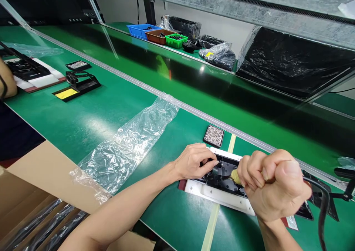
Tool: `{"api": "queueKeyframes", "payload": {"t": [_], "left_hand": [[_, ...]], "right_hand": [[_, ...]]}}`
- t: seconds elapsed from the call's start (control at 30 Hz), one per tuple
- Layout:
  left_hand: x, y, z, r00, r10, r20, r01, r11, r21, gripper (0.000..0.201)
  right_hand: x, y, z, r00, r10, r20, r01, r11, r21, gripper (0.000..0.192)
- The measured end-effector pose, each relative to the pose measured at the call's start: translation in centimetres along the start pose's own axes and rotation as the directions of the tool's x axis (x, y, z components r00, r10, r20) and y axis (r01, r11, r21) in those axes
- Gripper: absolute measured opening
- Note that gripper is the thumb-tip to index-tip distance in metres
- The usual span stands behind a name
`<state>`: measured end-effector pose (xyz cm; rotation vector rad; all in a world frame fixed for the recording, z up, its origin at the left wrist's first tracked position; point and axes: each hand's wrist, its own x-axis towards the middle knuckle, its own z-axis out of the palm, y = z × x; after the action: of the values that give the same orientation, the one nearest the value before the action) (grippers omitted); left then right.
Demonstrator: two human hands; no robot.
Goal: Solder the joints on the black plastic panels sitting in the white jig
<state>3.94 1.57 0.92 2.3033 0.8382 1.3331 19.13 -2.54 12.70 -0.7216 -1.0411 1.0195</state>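
My right hand (273, 184) is wrapped around a corded electric screwdriver, whose yellowish nose (235, 177) points down at a black part (229, 169). A thick black cord (325, 206) trails from the tool past my wrist. The black part lies in a white fixture (219, 196) on the green bench. Over the left end of the part, my left hand (196, 160) has its fingers curled, with thumb and index fingertip close together. Whatever they pinch, if anything, is too small to make out. Just behind the fixture sits a small black tray of screws (213, 136).
A clear plastic bag (133, 143) lies left of my forearm. Farther left are a black bracket (80, 84), another screw tray (78, 65) and another person's arm (7, 81). Blue (138, 30), brown (156, 36) and green bins (176, 40) stand across the conveyor (144, 66).
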Motion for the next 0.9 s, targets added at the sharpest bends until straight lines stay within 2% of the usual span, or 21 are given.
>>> {"api": "queueKeyframes", "payload": {"t": [0.9], "left_hand": [[0.10, -0.06, 0.40, 1.000, 0.008, -0.004, -0.008, 1.000, 0.003, 0.021]], "right_hand": [[-0.02, -0.06, -0.42, 1.000, 0.014, 0.012, -0.014, 1.000, 0.001, 0.035]]}}
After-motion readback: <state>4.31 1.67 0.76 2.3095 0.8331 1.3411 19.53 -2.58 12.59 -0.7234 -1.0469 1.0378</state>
